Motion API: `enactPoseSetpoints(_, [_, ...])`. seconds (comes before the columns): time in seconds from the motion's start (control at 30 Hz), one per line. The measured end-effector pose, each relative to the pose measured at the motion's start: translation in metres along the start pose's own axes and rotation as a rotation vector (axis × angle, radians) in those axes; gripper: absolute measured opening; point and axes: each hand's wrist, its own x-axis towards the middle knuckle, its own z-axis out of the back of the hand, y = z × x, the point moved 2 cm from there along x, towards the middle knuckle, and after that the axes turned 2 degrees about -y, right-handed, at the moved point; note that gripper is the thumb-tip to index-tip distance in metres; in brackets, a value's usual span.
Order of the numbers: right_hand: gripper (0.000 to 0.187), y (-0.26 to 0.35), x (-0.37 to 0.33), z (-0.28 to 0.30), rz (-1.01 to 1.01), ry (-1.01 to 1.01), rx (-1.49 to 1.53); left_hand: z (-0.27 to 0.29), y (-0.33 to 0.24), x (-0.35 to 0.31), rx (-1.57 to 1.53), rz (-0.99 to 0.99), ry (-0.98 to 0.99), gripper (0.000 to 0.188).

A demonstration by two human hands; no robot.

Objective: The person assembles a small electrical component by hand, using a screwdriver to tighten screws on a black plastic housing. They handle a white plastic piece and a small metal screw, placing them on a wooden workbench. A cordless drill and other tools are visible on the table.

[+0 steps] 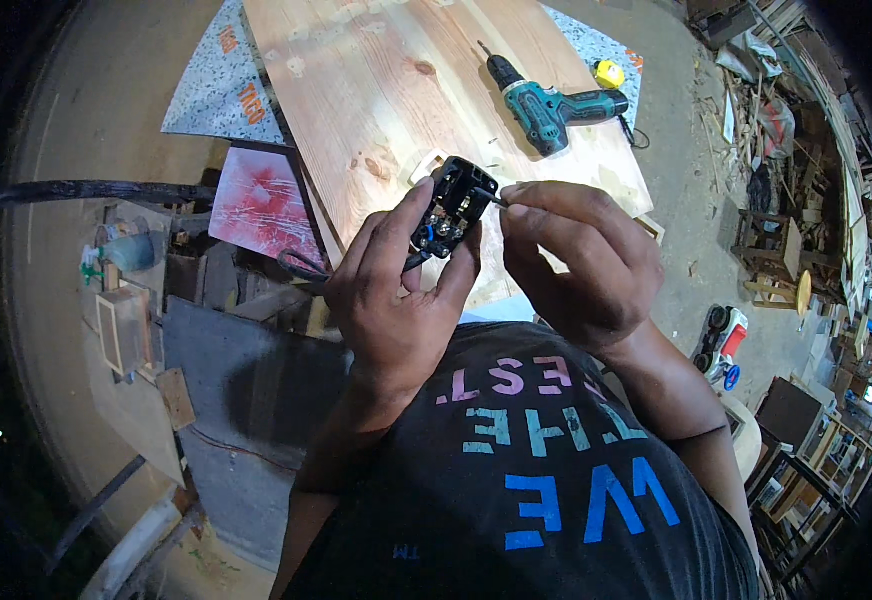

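My left hand (393, 290) grips a small black electrical housing (466, 182), tilted above the wooden board (356, 75). Its open face shows brass-coloured metal parts and a bit of blue inside. A dark cable (417, 261) runs from its lower end beside my left hand. Between thumb and fingers, my right hand (586, 255) pinches a thin dark rod (493, 198), whose tip reaches into the housing; its exact kind is hidden by my fingers. Partly behind the housing, a cream-coloured piece (426, 165) shows on the board.
A teal and black cordless drill (541, 110) lies on the board, bit pointing up-left. Beyond it sits a yellow tape measure (609, 73). Left of the board are a scratched pink-red panel (264, 200) and a grey sheet (246, 390). Scrap timber (776, 150) is piled at the far right.
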Motion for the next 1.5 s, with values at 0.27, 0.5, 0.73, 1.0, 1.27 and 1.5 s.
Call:
enactPoseSetpoints(0.27, [0.027, 0.001, 0.003, 0.004, -0.017, -0.012, 0.085, 0.002, 0.000, 0.001, -0.024, -0.056, 0.002, 0.052])
enactPoseSetpoints(0.5, [0.020, -0.013, 0.002, 0.010, -0.212, -0.061, 0.351, 0.004, 0.000, 0.001, -0.207, 0.039, 0.048, 0.053])
enactPoseSetpoints(0.73, [0.018, -0.018, -0.007, 0.021, -0.316, -0.108, 0.443, 0.016, -0.012, 0.002, -0.118, -0.030, 0.080, 0.055])
enactPoseSetpoints(1.0, [0.030, 0.006, -0.003, 0.033, 0.000, 0.101, 0.218, 0.012, -0.017, 0.005, 0.071, -0.377, -0.005, 0.057])
enactPoseSetpoints(1.27, [0.031, 0.010, -0.004, 0.037, -0.010, 0.042, 0.210, 0.007, -0.018, 0.005, -0.037, -0.358, 0.024, 0.054])
enactPoseSetpoints(1.5, [0.029, 0.006, -0.005, 0.038, -0.098, -0.044, 0.205, 0.011, -0.026, 0.001, -0.087, -0.103, 0.108, 0.054])
